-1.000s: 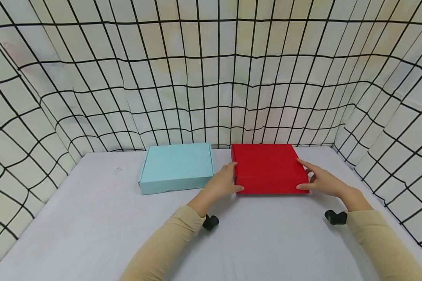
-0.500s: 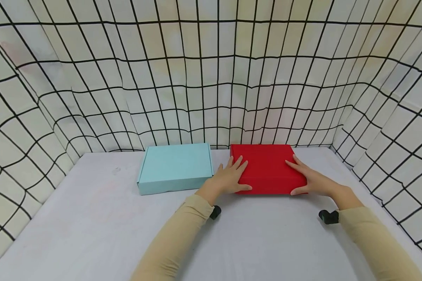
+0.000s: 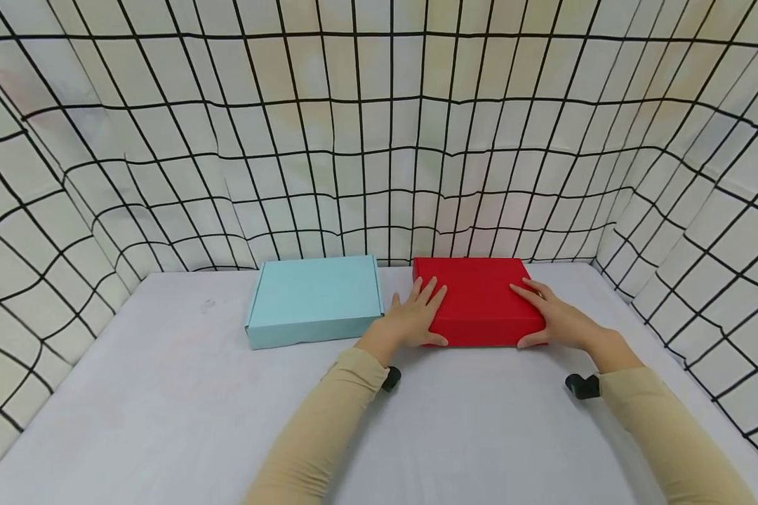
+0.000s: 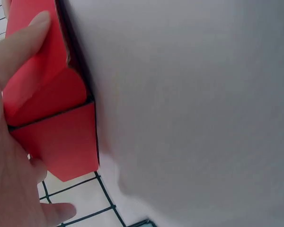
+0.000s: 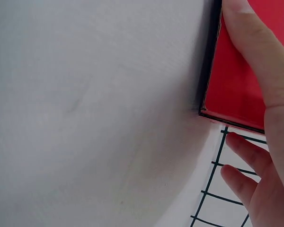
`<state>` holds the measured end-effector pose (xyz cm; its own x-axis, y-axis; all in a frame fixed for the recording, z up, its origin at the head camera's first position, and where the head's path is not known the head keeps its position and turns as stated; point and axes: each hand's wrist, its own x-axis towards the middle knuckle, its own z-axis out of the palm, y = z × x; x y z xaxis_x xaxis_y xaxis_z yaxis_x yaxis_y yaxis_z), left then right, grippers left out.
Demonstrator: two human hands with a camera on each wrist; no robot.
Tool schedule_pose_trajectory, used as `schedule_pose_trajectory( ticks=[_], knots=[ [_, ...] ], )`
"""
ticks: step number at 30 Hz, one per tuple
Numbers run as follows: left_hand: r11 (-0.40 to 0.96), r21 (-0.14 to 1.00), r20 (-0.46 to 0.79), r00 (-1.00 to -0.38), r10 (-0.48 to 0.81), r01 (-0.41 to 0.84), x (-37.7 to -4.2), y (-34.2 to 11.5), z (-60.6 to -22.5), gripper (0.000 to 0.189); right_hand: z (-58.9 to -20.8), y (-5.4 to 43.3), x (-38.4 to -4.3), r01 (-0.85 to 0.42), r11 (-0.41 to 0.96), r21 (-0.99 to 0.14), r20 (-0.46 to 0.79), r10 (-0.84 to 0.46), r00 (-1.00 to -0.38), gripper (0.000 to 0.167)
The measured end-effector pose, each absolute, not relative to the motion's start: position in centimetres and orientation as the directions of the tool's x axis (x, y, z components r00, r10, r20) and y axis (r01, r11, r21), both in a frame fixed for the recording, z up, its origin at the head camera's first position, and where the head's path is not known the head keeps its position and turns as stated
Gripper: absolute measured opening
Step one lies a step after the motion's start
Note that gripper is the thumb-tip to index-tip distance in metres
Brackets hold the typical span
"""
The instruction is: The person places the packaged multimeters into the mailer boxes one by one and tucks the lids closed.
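Observation:
A closed red cardboard box (image 3: 474,298) lies flat at the back of the table, right of centre. My left hand (image 3: 404,324) rests on its left front corner. The fingers are spread across the lid and the thumb (image 4: 26,40) lies on the front face. At the right front corner, my right hand (image 3: 562,324) touches the box, with straight fingers over the lid's edge and the thumb (image 5: 253,47) against the front. Some lower fingers of each hand stand off the box sides in the wrist views.
A light blue closed box (image 3: 316,298) lies left of the red one, close to my left wrist. White cloth covers the table (image 3: 164,393). Black netting (image 3: 391,151) over white sheets encloses the back and sides.
Both hands have moved inward from the box's sides onto its lid, with fingers spreading over the top. In the last half second they barely shift. The box stays about where it was.

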<state>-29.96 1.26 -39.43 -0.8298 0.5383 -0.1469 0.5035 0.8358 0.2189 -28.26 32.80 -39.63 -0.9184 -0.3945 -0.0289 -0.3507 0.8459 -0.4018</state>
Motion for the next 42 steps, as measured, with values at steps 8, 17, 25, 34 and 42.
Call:
schedule_pose_trajectory(
  ticks=[8, 17, 25, 34, 42],
  knots=[
    [0.832, 0.296, -0.19, -0.824, 0.534, 0.47, -29.7, 1.0, -38.8, 0.107, -39.6, 32.3, -28.3, -0.345, 0.853, -0.392, -0.074, -0.403, -0.912, 0.11],
    [0.837, 0.295, -0.145, -0.844, 0.517, 0.462, -29.0, 1.5, -39.0, 0.103, -39.9, 32.4, -28.1, -0.345, 0.853, -0.391, -0.047, -0.393, -0.918, 0.104],
    [0.853, 0.262, -0.112, -0.864, 0.491, 0.451, -28.9, 1.8, -39.4, 0.098, -40.0, 32.2, -28.4, -0.363, 0.844, -0.394, 0.0, -0.395, -0.919, 0.097],
    [0.88, 0.203, -0.084, -0.888, 0.452, 0.429, -28.9, 1.9, -39.3, 0.095, -39.5, 31.6, -28.8, -0.378, 0.835, -0.4, 0.011, -0.408, -0.913, 0.094],
    [0.88, 0.19, -0.084, -0.886, 0.455, 0.434, -28.7, 2.0, -39.5, 0.095, -39.6, 31.6, -28.3, -0.348, 0.842, -0.413, -0.021, -0.391, -0.92, 0.095]
  ],
)
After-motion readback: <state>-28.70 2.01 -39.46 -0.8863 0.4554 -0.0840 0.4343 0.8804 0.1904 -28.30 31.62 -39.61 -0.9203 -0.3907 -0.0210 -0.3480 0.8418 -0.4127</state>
